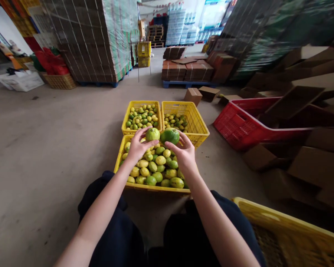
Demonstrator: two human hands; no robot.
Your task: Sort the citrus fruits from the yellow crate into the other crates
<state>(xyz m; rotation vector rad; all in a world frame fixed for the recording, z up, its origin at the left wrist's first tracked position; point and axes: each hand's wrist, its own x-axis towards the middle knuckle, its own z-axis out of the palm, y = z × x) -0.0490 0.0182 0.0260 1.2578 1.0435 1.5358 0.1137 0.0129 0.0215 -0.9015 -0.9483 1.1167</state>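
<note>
My left hand (137,147) is closed around a yellow-green lemon (152,134), gripped between thumb and fingers. In my right hand (186,152) is a darker green lemon (169,136), held the same way. The two fruits are side by side, close together, above the far part of a yellow crate (156,188) full of green and yellow lemons. Just beyond it stand two more yellow crates. The left one (124,122) is well filled with lemons; the right one (199,122) holds a lower heap, partly hidden by my right hand.
At lower right, close to my leg, is another yellow crate (289,215). A red crate (233,122) stands on the right among loose cardboard boxes (317,167). Farther back are a pallet of flattened cartons (186,70) and tall wrapped stacks (83,40). Concrete floor (58,148) stretches leftward.
</note>
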